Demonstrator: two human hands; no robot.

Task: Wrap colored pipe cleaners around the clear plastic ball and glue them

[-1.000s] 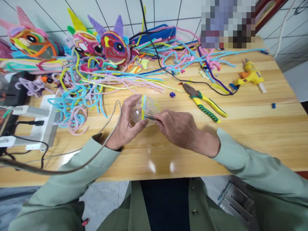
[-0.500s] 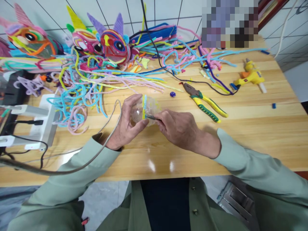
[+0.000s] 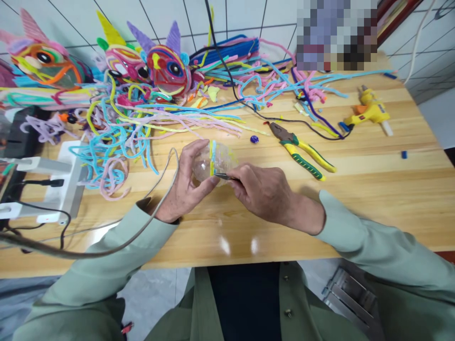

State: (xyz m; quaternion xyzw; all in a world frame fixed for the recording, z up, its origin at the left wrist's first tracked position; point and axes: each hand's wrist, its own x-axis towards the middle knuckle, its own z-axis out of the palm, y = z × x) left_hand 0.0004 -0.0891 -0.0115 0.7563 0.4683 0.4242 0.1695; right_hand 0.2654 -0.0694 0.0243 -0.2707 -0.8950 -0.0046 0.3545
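My left hand (image 3: 182, 185) cups clear vessel (image 3: 202, 166), likely light, slick, best held by rounded end; right hand (image 3: 266, 193) pinches tool (image 3: 223, 176).

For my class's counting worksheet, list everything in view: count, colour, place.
Vessel: 1, clear, in left hand
Strips: 2 visible, yellow and blue, on vessel
Tool: 1, metallic, in right hand
Pliers: 1 pair, yellow-green handles, centre right
Glue gun: 1, yellow, far right
Bead: 1, dark blue, beside pliers
Scrap: 1, blue, right
Figures: at least 3, multicoloured, back left
Stems: many, multicoloured, back and left
Power strip: 1, white, left
Cables: several, mixed colours, left and back
Table: 1, pale wood, centre
Wall: 1, white tiles, back
Metal object: 1, grey, lower right
Left hand: 1, bare, centre
Right hand: 1, bare, centre
Jacket: 1, green, foreground
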